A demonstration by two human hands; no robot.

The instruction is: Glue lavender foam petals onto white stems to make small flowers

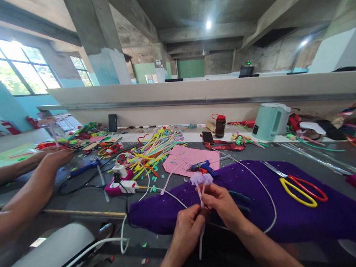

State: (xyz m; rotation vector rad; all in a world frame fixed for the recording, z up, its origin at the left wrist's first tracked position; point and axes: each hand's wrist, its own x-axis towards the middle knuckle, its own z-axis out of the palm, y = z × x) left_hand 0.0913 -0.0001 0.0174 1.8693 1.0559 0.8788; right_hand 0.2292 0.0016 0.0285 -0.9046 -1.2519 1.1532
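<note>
My left hand (189, 223) is closed on the stems of a pale purple pipe-cleaner flower (201, 179), low over the purple cloth. Just above it, my right hand (220, 200) pinches the same stems below the fluffy flower head. The stem ends hang down under my left hand. Behind the flower, a blue hot glue gun (203, 166) lies on a pink sheet (175, 159). One loose pale purple pipe cleaner (167, 182) rests across the sheet's near edge. My fingers hide the part of the stems between them.
Scissors (298, 189) with red and yellow handles lie on the purple cloth (256, 173) at right. A power strip (121, 186), white cable and pipe-cleaner pile (149, 150) are left of centre. A mint kettle (270, 121) stands behind. Another person's arms (35, 175) reach in from the left.
</note>
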